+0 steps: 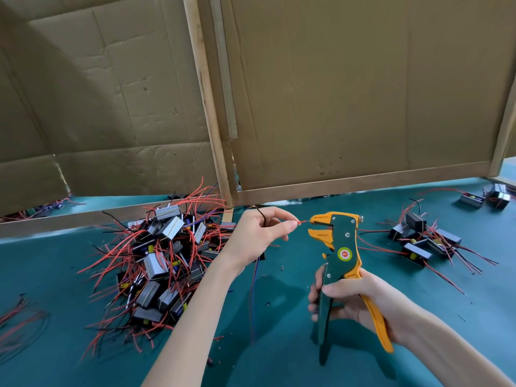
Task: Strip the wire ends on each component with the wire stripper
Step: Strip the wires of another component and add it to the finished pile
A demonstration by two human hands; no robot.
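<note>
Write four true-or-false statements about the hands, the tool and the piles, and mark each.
1. The right hand grips the wire stripper by its handles. True.
2. The left hand pinches a blue wire. False: it pinches a red wire.
3. The stripper's jaws stand apart. True.
4. The bigger pile of components lies right of the hands. False: the big pile lies on the left, a smaller group on the right.

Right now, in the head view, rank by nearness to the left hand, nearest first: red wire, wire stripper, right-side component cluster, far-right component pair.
1. red wire, pinched by the left hand
2. wire stripper, just right
3. component cluster, farther right
4. component pair, far right
</note>
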